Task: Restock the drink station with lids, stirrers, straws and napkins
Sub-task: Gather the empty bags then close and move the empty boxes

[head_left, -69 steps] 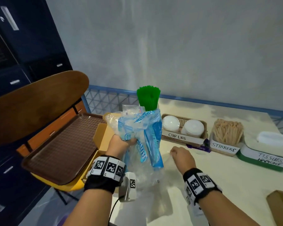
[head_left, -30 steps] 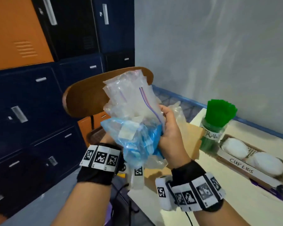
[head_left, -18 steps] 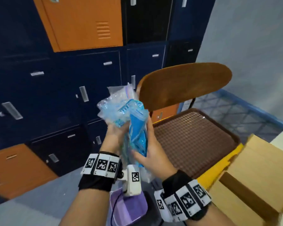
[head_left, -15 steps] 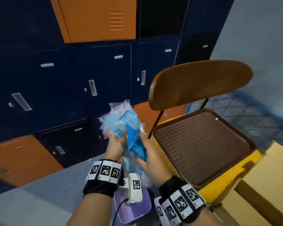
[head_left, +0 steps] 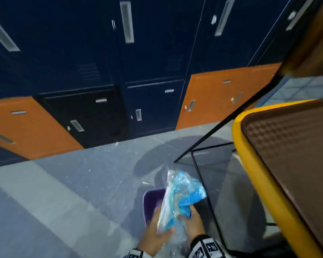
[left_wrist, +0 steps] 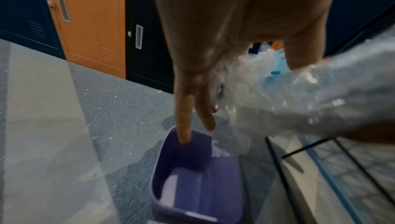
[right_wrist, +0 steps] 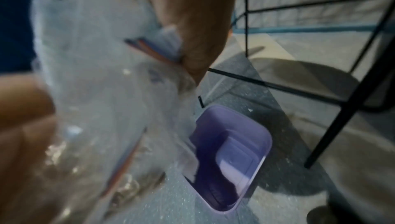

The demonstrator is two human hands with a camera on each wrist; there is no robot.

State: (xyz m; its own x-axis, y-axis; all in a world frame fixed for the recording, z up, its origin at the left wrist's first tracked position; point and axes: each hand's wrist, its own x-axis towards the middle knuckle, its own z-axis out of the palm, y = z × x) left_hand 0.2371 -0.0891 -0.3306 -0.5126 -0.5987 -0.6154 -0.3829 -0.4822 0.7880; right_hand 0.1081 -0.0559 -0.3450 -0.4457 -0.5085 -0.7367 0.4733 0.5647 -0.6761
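A crumpled bundle of clear and blue plastic wrappers [head_left: 183, 194] hangs just above a purple bin [head_left: 151, 200] that stands on the grey floor. My right hand [head_left: 192, 220] grips the bundle from the right, thumb pinching a zip bag [right_wrist: 162, 45]. My left hand [head_left: 155, 233] lies against the bundle's left side. In the left wrist view its fingers [left_wrist: 192, 109] point straight down at the bin [left_wrist: 196, 185], and the plastic [left_wrist: 299, 101] lies beside them. The bin [right_wrist: 241, 156] looks hollow, with only a pale bottom showing. No lids, stirrers, straws or napkins are in view.
A chair with a yellow seat [head_left: 254, 174] carrying a brown tray [head_left: 291, 155] stands close on the right. Its black wire legs [head_left: 199, 175] come down right beside the bin. Navy and orange lockers [head_left: 153, 53] line the far side of the floor.
I have turned from the table down to the floor. Both hands have brought the wrapper bundle down beside the chair, over the purple bin. The left fingers have straightened.
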